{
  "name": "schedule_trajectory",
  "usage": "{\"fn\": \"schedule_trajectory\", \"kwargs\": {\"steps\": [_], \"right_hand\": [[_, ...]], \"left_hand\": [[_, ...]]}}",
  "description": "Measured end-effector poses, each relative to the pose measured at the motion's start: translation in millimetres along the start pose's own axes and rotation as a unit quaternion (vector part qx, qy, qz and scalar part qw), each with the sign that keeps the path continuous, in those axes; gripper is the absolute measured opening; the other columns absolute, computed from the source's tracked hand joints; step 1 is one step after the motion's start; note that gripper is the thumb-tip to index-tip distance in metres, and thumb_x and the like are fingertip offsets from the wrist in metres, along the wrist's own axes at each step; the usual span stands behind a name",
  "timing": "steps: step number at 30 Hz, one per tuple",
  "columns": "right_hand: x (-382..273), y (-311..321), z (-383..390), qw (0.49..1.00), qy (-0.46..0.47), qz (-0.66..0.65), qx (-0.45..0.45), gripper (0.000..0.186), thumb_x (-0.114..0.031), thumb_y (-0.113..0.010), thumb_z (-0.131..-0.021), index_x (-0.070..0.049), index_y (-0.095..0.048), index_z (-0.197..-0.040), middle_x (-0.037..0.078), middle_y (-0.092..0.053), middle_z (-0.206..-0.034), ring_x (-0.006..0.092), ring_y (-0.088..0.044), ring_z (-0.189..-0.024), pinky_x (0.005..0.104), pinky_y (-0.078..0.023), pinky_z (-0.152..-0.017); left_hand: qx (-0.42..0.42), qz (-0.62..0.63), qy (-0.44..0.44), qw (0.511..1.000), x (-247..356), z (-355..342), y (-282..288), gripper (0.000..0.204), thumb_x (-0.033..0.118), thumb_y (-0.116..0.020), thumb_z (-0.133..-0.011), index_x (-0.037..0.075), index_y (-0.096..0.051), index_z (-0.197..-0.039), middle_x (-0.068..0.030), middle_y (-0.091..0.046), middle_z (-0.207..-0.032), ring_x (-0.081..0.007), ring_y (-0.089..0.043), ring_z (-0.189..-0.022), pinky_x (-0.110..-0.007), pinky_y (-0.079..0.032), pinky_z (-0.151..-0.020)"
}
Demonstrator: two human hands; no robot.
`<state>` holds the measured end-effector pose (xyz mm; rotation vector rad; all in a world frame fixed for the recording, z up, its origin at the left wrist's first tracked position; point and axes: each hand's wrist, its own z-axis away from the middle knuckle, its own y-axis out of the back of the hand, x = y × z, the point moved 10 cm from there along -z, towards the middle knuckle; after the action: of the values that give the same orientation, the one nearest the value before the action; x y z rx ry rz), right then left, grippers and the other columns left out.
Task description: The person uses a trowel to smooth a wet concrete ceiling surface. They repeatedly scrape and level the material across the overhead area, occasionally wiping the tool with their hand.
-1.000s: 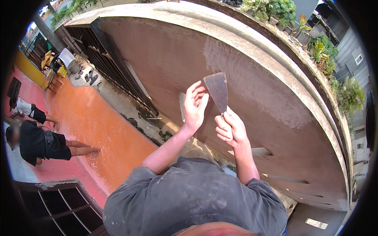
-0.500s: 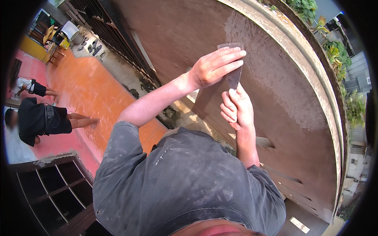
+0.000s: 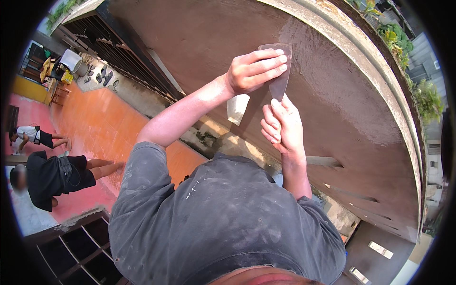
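Note:
A putty knife (image 3: 279,89) with a wide, thin blade lies against the brown plastered wall (image 3: 213,35). My left hand (image 3: 254,71) is laid across the blade, its fingers straight and pressed flat on it; the thumb is hidden. Below it, my right hand (image 3: 286,124) is closed around the narrow end of the knife, with the thumb on top. The handle itself is covered by those fingers. To the right of the blade, a rougher, lighter patch of plaster (image 3: 339,85) runs along the wall under its top edge.
The wall has slot openings (image 3: 324,162) and a pale ledge (image 3: 375,71) on top, with plants (image 3: 396,40) beyond. At left, two people (image 3: 59,178) are on an orange tiled floor (image 3: 102,118). A dark metal gate (image 3: 118,52) and sandals (image 3: 104,76) are farther off.
The whole view has shifted and turned slightly. Both hands and the putty knife now appear a little farther up and left in the picture. Their hold on the knife looks the same.

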<state>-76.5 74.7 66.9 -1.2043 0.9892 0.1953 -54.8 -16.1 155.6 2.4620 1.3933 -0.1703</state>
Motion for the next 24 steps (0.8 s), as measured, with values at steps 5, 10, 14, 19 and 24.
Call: {"fn": "schedule_trajectory", "kwargs": {"steps": [5, 10, 14, 19, 24], "right_hand": [[12, 8, 0, 0.999, 0.006, 0.006, 0.033, 0.036, -0.018, -0.045, -0.111, -0.008, -0.043, -0.146, -0.003, -0.035, -0.062, 0.0042, -0.031, -0.040, 0.0191, -0.030, -0.035], [15, 11, -2, 0.998, 0.030, 0.018, 0.057, 0.035, -0.018, -0.043, -0.111, -0.008, -0.043, -0.145, -0.002, -0.037, -0.061, 0.0047, -0.031, -0.038, 0.0195, -0.030, -0.033], [14, 6, -2, 0.996, 0.040, 0.027, 0.071, 0.033, -0.019, -0.042, -0.112, -0.010, -0.045, -0.143, -0.002, -0.036, -0.060, 0.0047, -0.030, -0.037, 0.0196, -0.029, -0.033], [16, 5, 0, 0.995, 0.036, 0.028, 0.083, 0.032, -0.019, -0.044, -0.111, -0.009, -0.045, -0.142, -0.002, -0.036, -0.060, 0.0046, -0.030, -0.037, 0.0195, -0.029, -0.032], [21, 3, 2, 0.995, 0.018, 0.047, 0.091, 0.031, -0.018, -0.046, -0.110, -0.008, -0.046, -0.140, -0.002, -0.037, -0.060, 0.0047, -0.031, -0.038, 0.0200, -0.029, -0.032]], "left_hand": [[-0.033, 0.037, -0.046, 0.998, -5, 8, 0, 0.034, 0.000, -0.081, -0.073, 0.006, -0.077, -0.106, -0.0061, -0.075, -0.115, -0.0236, -0.072, -0.107, -0.034, -0.066, -0.088], [-0.014, 0.062, -0.051, 0.997, -8, 5, 3, 0.031, 0.003, -0.080, -0.075, 0.007, -0.078, -0.105, -0.0053, -0.075, -0.113, -0.0222, -0.072, -0.106, -0.032, -0.066, -0.086], [0.002, 0.074, -0.056, 0.996, -11, 7, 3, 0.028, 0.004, -0.080, -0.077, 0.007, -0.078, -0.105, -0.0054, -0.076, -0.113, -0.0218, -0.073, -0.105, -0.032, -0.065, -0.087], [0.005, 0.080, -0.034, 0.996, -12, 18, 2, 0.027, 0.011, -0.071, -0.085, 0.008, -0.077, -0.111, -0.0033, -0.075, -0.117, -0.0208, -0.071, -0.112, -0.031, -0.063, -0.092], [-0.009, 0.092, -0.046, 0.995, -12, 20, 2, 0.028, 0.009, -0.073, -0.083, 0.008, -0.077, -0.110, -0.0050, -0.075, -0.118, -0.0217, -0.073, -0.110, -0.032, -0.064, -0.091]]}}
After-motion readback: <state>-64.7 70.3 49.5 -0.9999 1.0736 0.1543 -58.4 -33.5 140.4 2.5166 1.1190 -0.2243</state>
